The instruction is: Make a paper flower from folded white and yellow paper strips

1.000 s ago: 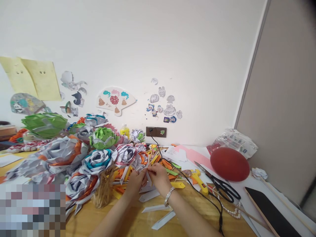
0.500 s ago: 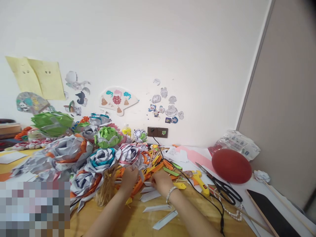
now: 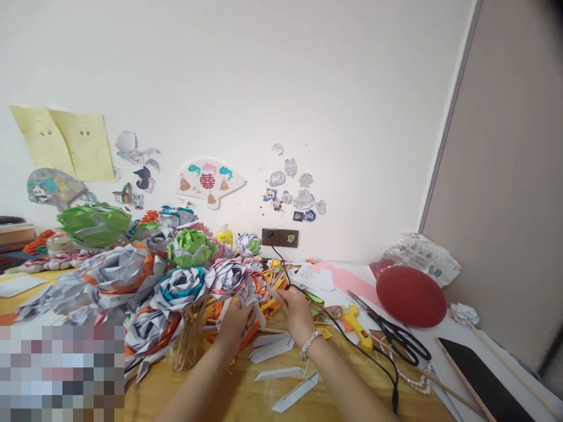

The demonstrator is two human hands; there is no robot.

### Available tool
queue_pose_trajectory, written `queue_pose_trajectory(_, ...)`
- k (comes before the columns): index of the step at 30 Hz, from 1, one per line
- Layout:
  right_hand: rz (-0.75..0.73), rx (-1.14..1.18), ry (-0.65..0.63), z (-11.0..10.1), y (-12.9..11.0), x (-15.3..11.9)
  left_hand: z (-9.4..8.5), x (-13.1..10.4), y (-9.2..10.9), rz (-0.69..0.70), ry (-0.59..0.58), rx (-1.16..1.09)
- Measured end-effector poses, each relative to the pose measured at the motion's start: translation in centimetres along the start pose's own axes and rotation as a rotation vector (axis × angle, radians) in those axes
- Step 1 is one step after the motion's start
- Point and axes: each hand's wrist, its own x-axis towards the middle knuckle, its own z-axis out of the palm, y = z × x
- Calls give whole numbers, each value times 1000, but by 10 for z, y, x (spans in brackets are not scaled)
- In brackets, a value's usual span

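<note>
Your left hand [image 3: 235, 321] curls nearly closed, seemingly around folded white paper [image 3: 259, 317], and your right hand [image 3: 297, 313] pinches 1 pale slip [image 3: 274, 294] nearby, both above the table [image 3: 244, 398], apparently mid-handling, so moving either piece calls for a light pinch.
</note>
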Motion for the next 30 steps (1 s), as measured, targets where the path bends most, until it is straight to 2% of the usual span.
queue_pose_trajectory(2,-7,148,61,2,0,0,4,-2,-2,-15,-71,-60)
queue_pose_trajectory(5,-4,302,73,9,-2,0,9,-2,-7,-21,-140,-127)
queue_pose_trajectory(13,84,451,134,20,-8,-3,4,5,-19,-7,-162,-129)
queue_pose_trajectory(16,135,517,125,16,-9,-3,7,3,-16,15,-168,-136)
queue_pose_trajectory(19,152,580,86,7,-11,-2,12,-6,-3,48,-161,-168)
queue_pose_trajectory(24,88,490,-51,-10,-10,-1,16,-17,14,85,-167,-140)
queue_pose_trajectory(28,-72,242,-74,-15,-10,-2,13,-13,5,85,-218,-54)
queue_pose_trajectory(30,-91,227,-112,-16,-11,-4,12,-11,1,78,-231,20)
